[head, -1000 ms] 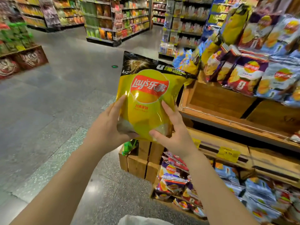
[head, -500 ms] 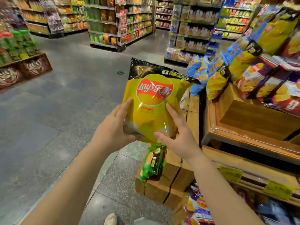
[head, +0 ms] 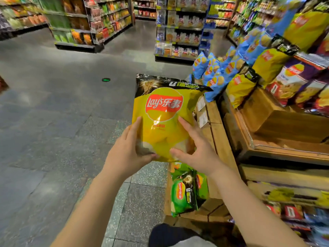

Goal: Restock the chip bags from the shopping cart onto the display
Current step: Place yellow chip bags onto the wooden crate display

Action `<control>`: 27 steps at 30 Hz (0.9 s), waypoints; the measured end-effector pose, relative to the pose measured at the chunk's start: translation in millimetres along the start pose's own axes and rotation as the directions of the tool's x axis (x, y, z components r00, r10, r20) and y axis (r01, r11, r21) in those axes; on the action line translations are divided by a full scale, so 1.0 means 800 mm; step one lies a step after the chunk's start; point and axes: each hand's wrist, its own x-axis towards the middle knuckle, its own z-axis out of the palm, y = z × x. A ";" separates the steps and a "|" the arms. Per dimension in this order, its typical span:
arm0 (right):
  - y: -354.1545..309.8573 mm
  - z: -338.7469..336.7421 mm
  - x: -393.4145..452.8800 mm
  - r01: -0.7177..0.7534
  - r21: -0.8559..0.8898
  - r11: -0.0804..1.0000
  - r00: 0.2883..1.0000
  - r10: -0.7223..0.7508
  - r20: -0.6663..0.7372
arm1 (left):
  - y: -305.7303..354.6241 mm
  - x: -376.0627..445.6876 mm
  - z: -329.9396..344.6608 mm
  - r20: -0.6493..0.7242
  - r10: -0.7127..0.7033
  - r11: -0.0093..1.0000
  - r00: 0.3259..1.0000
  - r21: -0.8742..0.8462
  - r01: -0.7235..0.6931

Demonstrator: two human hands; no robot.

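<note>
I hold a yellow chip bag (head: pixel 165 122) with a red logo and a black top band upright in front of me. My left hand (head: pixel 128 152) grips its lower left corner, thumb on the front. My right hand (head: pixel 197 150) grips its lower right side, thumb and fingers spread over the front. The wooden display (head: pixel 263 139) stands to my right, with a bare stretch of shelf below rows of yellow chip bags (head: pixel 240 84), blue chip bags (head: pixel 211 73) and purple chip bags (head: pixel 292 81). No shopping cart is in view.
Green chip bags (head: pixel 185 193) hang at the display's near corner, below my right hand. Wooden crates (head: pixel 211 122) form that corner. Open grey floor (head: pixel 53 122) spreads to the left. Stocked shelf aisles (head: pixel 178 32) stand farther back.
The view has swung left along the display, so its corner and the green bags now show more. Both hands keep the same hold on the yellow bag.
</note>
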 end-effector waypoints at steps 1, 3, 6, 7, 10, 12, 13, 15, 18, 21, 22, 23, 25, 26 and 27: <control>0.005 0.003 0.012 -0.014 -0.008 1.000 1.000 0.014 -0.005 | -0.010 0.012 0.004 0.015 -0.003 1.000 1.000 -0.012 0.003; 0.014 0.008 0.038 -0.045 -0.011 0.999 0.999 0.045 -0.024 | -0.026 0.042 0.008 0.043 0.008 1.000 0.999 -0.010 -0.007; 0.032 0.020 0.087 -0.072 -0.011 0.997 0.996 0.071 -0.048 | -0.054 0.098 0.008 0.070 0.062 0.998 0.996 0.015 -0.063; 0.041 0.025 0.105 -0.073 -0.008 0.997 0.996 0.073 -0.061 | -0.064 0.119 0.008 0.076 0.080 0.996 0.994 0.034 -0.083; 0.064 0.037 0.171 -0.074 0.041 0.996 0.991 0.079 -0.110 | -0.088 0.192 0.006 0.103 0.124 0.989 0.987 0.072 -0.132; 0.080 0.037 0.220 -0.062 0.058 0.996 0.984 0.071 -0.161 | -0.100 0.249 0.004 0.122 0.149 0.984 0.981 0.080 -0.160; 0.086 0.034 0.244 -0.070 0.060 0.996 0.979 0.080 -0.186 | -0.103 0.279 0.002 0.134 0.160 0.981 0.978 0.088 -0.172; 0.096 0.023 0.287 -0.087 0.064 0.994 0.966 0.100 -0.237 | -0.103 0.338 -0.002 0.167 0.190 0.971 0.968 0.116 -0.210; 0.109 0.003 0.341 -0.069 0.090 0.994 0.944 0.095 -0.317 | -0.097 0.417 0.000 0.192 0.273 0.949 0.943 0.108 -0.297; 0.125 -0.014 0.383 -0.085 0.062 0.994 0.931 0.101 -0.352 | -0.098 0.474 0.015 0.189 0.337 0.934 0.922 0.054 -0.353; 0.131 -0.017 0.391 -0.109 0.038 0.993 0.927 0.115 -0.357 | -0.101 0.487 0.021 0.198 0.347 0.933 0.917 0.031 -0.359; 0.136 -0.019 0.397 -0.137 0.017 0.990 0.923 0.134 -0.361 | -0.103 0.498 0.027 0.215 0.351 0.933 0.911 0.008 -0.361; 0.146 -0.021 0.407 -0.176 0.008 0.984 0.912 0.166 -0.374 | -0.110 0.520 0.039 0.252 0.371 0.926 0.894 -0.032 -0.376; 0.151 -0.022 0.412 -0.193 0.018 0.981 0.903 0.185 -0.389 | -0.112 0.533 0.045 0.272 0.391 0.918 0.879 -0.046 -0.394; 0.157 -0.023 0.418 -0.213 0.026 0.977 0.889 0.205 -0.410 | -0.113 0.548 0.052 0.294 0.411 0.909 0.863 -0.059 -0.413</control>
